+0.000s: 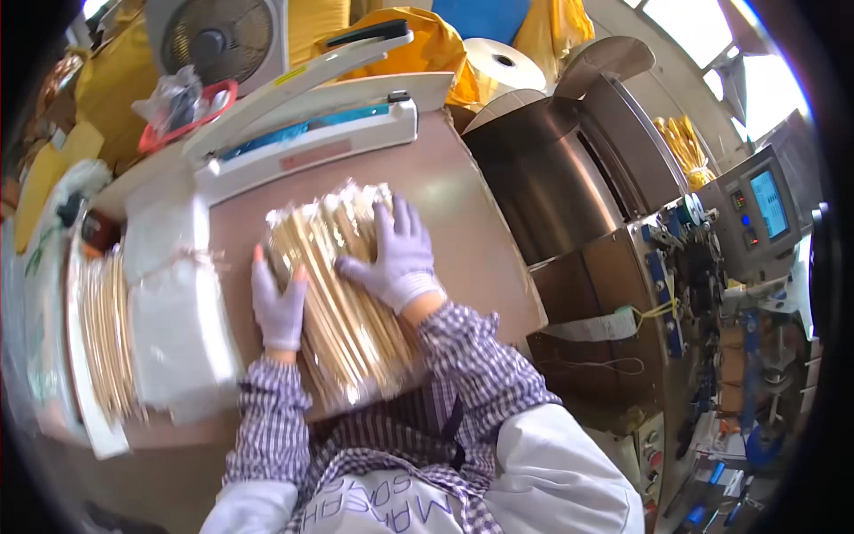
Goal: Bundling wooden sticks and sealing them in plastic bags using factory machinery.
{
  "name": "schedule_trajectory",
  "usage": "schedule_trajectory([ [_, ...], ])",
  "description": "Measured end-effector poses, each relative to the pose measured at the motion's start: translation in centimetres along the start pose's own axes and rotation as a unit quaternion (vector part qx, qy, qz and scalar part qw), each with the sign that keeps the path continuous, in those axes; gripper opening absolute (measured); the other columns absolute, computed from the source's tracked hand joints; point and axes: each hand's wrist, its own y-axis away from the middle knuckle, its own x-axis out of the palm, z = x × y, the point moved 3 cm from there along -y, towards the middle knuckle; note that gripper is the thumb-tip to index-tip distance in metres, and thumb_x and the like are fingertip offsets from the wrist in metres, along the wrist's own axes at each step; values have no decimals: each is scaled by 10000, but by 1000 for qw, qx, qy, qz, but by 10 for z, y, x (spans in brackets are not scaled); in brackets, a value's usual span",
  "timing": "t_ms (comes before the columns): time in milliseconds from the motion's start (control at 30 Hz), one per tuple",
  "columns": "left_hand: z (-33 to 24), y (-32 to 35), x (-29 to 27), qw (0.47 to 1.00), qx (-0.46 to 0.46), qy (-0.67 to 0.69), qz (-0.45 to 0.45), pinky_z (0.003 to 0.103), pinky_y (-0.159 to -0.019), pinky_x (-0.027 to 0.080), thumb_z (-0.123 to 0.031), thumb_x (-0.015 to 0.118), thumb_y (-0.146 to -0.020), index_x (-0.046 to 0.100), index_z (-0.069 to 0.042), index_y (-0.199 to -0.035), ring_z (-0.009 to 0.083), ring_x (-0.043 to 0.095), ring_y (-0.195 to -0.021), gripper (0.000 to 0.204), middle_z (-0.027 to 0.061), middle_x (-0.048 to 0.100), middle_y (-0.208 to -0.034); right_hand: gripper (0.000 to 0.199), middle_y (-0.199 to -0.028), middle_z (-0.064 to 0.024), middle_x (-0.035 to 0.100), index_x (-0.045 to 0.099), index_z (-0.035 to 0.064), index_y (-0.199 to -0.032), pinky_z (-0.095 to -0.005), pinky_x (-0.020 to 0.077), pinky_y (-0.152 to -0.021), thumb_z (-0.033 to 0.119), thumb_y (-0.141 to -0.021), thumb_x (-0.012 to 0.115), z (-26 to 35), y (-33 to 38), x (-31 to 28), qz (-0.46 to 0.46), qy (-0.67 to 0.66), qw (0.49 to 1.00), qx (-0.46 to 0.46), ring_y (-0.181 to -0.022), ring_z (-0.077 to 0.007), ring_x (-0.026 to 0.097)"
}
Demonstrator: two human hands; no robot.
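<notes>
In front of me on the table lies a bundle of long, thin, pale wooden sticks (342, 311) in shiny clear plastic, running away from my body. My left hand (278, 307), in a pale glove with bare fingertips showing, stands at the bundle's left edge, thumb and fingers apart. Across the top right of the bundle rests my right hand (396, 254), gloved too, its fingers stretched out and thumb spread. Neither hand is closed around the sticks. Just beyond the bundle is a white hand-lever bag sealer (307, 147) with a blue strip, its arm raised.
A stack of clear plastic bags (173, 329) lies left of my hands, beside more wrapped sticks (107, 329). A red basket (187, 116) and a fan (213, 40) stand behind. To the right are a metal machine housing (547, 173) and a control panel (761, 209).
</notes>
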Motion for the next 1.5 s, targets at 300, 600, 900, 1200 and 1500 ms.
schedule_trajectory([
  [300,-3,-11,-20,980,-92,-175,7,351,-960,328,-455,548,-714,314,57,-1268,354,422,-1148,791,269,425,-1227,535,-1108,-181,552,471,-1,-1136,-378,463,-815,446,-853,393,75,12,-13,282,72,951,104,-997,-300,563],
  [600,-7,20,-39,902,-321,256,134,295,-894,373,-631,628,-639,494,5,-1162,220,485,-1030,835,145,536,-1128,910,-1223,-244,451,283,-66,-1275,-361,378,-929,594,-696,525,83,14,28,260,-244,915,189,-1105,-328,485],
  [900,-6,19,-48,863,-233,367,257,257,-697,479,-420,674,-708,545,-29,-1067,135,577,-768,546,62,614,-867,933,-1166,-244,475,340,-79,-1241,-375,417,-876,609,-663,590,93,22,40,248,-487,787,285,-1032,-299,515],
  [1200,-76,16,-72,888,19,437,143,287,-870,422,-307,775,-636,418,-34,-1224,146,511,-1003,740,57,537,-1106,672,-1100,-105,510,354,18,-1242,-303,445,-837,147,-691,718,139,23,-41,110,-708,698,-17,-967,-177,517],
  [1500,-127,54,-107,895,176,315,262,288,-951,331,-232,828,-546,148,-37,-1369,169,401,-1148,1086,77,405,-1271,885,-1154,-92,498,344,16,-1252,-367,367,-946,223,-525,804,141,62,-110,102,-643,724,-226,-1085,-224,477],
])
